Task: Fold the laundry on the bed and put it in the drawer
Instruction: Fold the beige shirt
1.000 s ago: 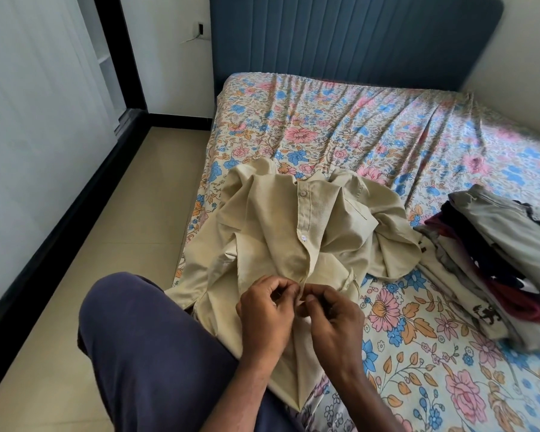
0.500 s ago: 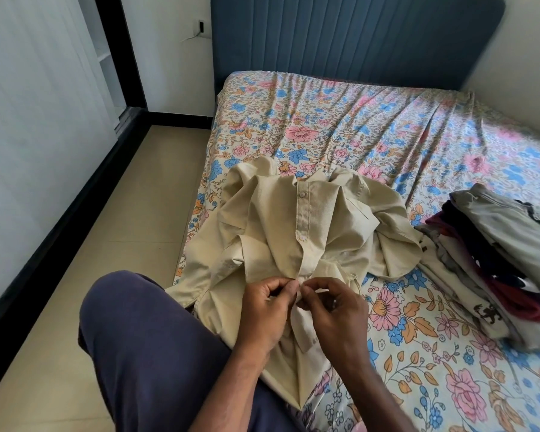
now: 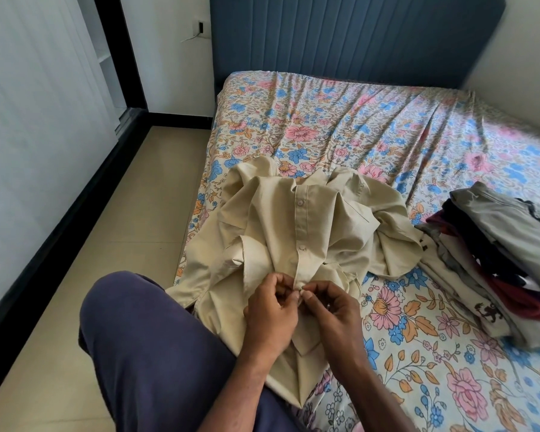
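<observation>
Floral bed (image 3: 356, 126) unchanged — both hands' fingers (image 3: 289, 283) still pinch the beige shirt (image 3: 272, 226) placket.

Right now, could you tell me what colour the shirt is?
Plain beige shirt, seen clearly in the head view.

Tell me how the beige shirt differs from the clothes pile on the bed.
The shirt lies spread and rumpled; the pile is folded and stacked. The shirt is one plain beige garment; the pile mixes grey, maroon and dark pieces. Both hands pinch the shirt; nothing touches the pile. Both rest on the floral sheet.
</observation>
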